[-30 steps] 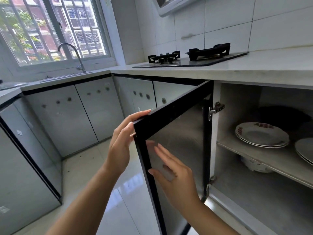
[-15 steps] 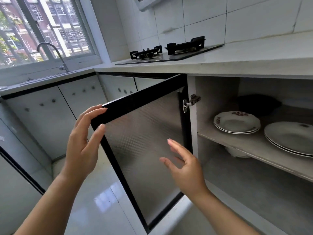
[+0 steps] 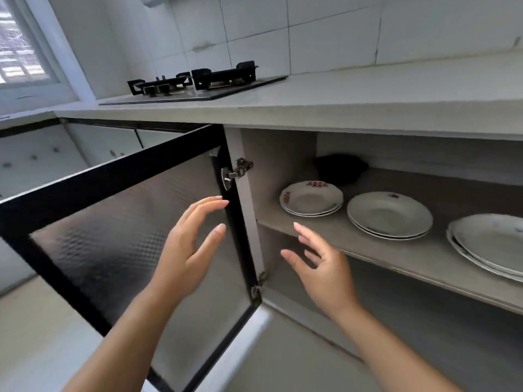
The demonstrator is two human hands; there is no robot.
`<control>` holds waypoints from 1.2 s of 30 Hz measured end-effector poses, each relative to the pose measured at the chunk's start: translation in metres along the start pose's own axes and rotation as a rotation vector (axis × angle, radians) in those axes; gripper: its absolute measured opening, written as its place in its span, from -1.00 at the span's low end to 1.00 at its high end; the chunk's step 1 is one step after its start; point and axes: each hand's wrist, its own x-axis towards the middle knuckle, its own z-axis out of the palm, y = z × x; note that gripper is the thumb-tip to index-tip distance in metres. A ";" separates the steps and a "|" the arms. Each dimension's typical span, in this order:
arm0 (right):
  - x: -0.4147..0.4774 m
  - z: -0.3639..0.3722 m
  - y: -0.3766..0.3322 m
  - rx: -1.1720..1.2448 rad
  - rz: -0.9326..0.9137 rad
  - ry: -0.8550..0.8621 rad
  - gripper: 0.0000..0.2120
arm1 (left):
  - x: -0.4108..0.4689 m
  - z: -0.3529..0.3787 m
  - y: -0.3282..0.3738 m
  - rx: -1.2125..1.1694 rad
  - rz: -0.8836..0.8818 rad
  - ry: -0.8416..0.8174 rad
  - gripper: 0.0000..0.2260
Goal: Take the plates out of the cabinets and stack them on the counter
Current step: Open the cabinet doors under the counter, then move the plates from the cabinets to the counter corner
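Left hand: my left hand [image 3: 186, 250] is raised in front of the inner face of the open door [image 3: 113, 236], fingers spread and lightly bent, holding nothing. I cannot tell whether it touches the panel.
Right hand: my right hand [image 3: 325, 273] is up at the mouth of the cabinet [image 3: 283, 165], just below the front edge of the shelf [image 3: 396, 258], fingers fanned apart, nothing in it.
Plates: 3 stacks sit on the shelf, none touched by me.
Red-marked stack [image 3: 311, 200]: nearest the hinge [image 3: 236, 172], red marks on the rim.
Middle stack [image 3: 389, 215]: just beside the first one, white.
Right stack [image 3: 489, 244]: farthest right, partly cut off by the picture's edge.
Dark object [image 3: 341, 172]: at the back of the shelf, behind the red-marked stack; too dim to identify.
Counter [image 3: 368, 97]: runs above the cabinet, with a black gas hob [image 3: 198, 83] set in it to the left.
Door: swung wide to the left, black frame, textured panel.
Window [image 3: 22, 52]: upper left corner.
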 end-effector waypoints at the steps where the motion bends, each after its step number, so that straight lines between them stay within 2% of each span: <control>1: 0.003 -0.008 0.004 -0.017 0.008 0.019 -0.53 | 0.007 0.012 -0.001 -0.019 0.012 -0.024 -0.66; 7: 0.031 -0.032 0.038 -0.156 0.050 0.126 -0.52 | 0.052 0.076 -0.026 -0.165 0.071 -0.137 -0.64; 15: 0.086 -0.024 0.072 -0.385 0.099 0.301 -0.50 | 0.119 0.132 -0.090 -0.334 0.167 -0.278 -0.69; 19: 0.113 -0.014 0.087 -0.455 0.148 0.380 -0.50 | 0.147 0.162 -0.127 -0.453 0.150 -0.305 -0.65; 24: 0.138 -0.004 0.099 -0.498 0.219 0.468 -0.53 | 0.170 0.188 -0.152 -0.488 0.053 -0.380 -0.75; 30: 0.166 -0.001 0.133 -0.466 0.308 0.536 -0.57 | 0.192 0.213 -0.178 -0.422 -0.080 -0.341 -0.72; 36: 0.189 -0.005 0.169 -0.439 0.289 0.531 -0.57 | 0.208 0.251 -0.195 -0.329 -0.071 -0.236 -0.73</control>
